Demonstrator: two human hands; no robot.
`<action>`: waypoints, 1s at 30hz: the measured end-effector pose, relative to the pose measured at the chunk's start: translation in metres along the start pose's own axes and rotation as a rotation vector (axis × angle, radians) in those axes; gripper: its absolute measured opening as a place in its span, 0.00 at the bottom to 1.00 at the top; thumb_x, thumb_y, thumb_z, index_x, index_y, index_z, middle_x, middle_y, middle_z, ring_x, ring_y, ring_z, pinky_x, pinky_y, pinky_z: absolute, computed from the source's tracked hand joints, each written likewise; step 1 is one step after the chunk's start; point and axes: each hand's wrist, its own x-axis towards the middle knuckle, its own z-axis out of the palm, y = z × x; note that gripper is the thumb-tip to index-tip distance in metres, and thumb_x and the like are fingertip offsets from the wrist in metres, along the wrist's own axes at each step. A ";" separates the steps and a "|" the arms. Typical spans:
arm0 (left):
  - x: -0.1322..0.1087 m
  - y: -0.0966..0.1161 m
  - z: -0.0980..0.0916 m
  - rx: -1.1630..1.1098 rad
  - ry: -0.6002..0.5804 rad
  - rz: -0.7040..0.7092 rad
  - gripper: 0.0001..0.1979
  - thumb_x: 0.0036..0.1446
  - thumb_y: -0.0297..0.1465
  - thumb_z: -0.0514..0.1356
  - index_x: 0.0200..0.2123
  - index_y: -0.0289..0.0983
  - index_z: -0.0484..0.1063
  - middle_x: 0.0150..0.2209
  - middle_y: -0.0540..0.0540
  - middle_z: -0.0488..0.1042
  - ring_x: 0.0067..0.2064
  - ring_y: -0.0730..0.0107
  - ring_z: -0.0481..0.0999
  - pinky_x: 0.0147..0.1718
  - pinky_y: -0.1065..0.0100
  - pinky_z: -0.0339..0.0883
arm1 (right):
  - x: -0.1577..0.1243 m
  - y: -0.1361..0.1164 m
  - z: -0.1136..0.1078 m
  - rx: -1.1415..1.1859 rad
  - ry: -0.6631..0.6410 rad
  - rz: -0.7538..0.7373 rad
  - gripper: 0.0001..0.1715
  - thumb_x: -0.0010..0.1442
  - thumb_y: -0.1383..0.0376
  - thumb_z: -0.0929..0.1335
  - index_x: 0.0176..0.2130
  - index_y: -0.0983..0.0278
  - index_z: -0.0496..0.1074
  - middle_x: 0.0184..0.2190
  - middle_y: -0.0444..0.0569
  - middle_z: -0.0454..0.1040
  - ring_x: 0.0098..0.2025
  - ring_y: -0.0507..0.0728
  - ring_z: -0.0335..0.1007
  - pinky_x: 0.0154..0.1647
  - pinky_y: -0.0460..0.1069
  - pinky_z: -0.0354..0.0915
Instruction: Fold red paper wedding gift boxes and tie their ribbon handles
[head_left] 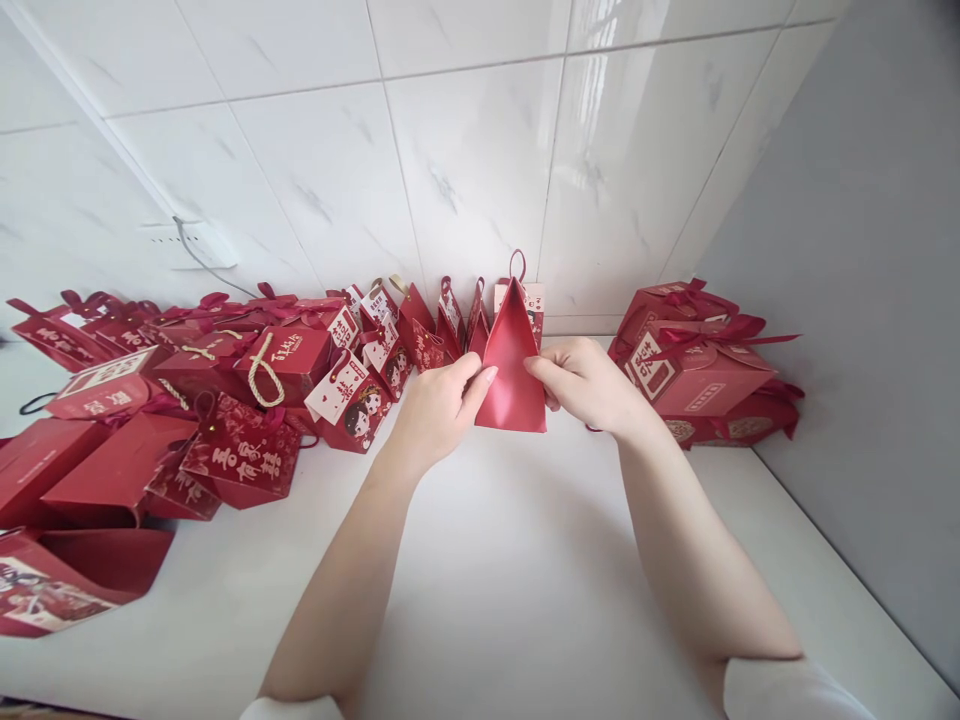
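Note:
A red paper gift box [514, 385] with a pointed top and a thin loop handle stands between my hands, its triangular side facing me. My left hand [442, 405] pinches its left edge between thumb and fingers. On the opposite edge, my right hand [589, 385] grips with thumb in front and fingers partly hidden behind. Just behind it, a pale printed box [534, 300] is mostly covered. Left of my left hand sits a red and white box [352, 400] printed with cartoon figures.
Many red gift boxes with ribbons or cords, such as a rope-handled box [296, 355], crowd the white table [480, 600] at left. More ribboned boxes [697, 365] are stacked at right. A tiled wall [480, 170] with a socket [187, 245] and cable rises behind; a grey panel [847, 280] bounds the right.

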 end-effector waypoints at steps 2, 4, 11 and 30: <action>0.000 -0.002 0.000 -0.034 0.003 -0.008 0.19 0.67 0.40 0.48 0.26 0.39 0.46 0.21 0.54 0.49 0.23 0.75 0.49 0.25 0.68 0.45 | 0.001 0.001 0.003 -0.001 0.017 0.007 0.21 0.60 0.65 0.61 0.17 0.63 0.57 0.15 0.42 0.63 0.18 0.48 0.55 0.20 0.47 0.49; 0.001 -0.003 0.001 -0.031 0.003 -0.005 0.19 0.68 0.39 0.48 0.26 0.39 0.46 0.21 0.54 0.49 0.22 0.75 0.49 0.24 0.69 0.45 | 0.002 0.002 0.005 -0.008 0.021 0.010 0.21 0.60 0.65 0.60 0.17 0.63 0.56 0.15 0.42 0.63 0.19 0.49 0.55 0.21 0.48 0.48; 0.000 -0.008 0.006 0.460 0.121 0.151 0.15 0.66 0.34 0.49 0.26 0.38 0.59 0.19 0.53 0.58 0.20 0.74 0.52 0.23 0.67 0.42 | 0.005 0.001 0.013 -0.184 0.034 -0.046 0.23 0.62 0.65 0.60 0.17 0.63 0.56 0.16 0.42 0.61 0.20 0.49 0.53 0.24 0.49 0.46; 0.001 -0.008 0.004 0.448 0.232 0.082 0.18 0.68 0.39 0.47 0.25 0.38 0.60 0.18 0.52 0.61 0.19 0.74 0.59 0.22 0.69 0.46 | 0.006 0.005 0.025 -0.319 0.141 -0.184 0.23 0.65 0.60 0.60 0.22 0.62 0.48 0.17 0.40 0.51 0.21 0.50 0.43 0.25 0.49 0.44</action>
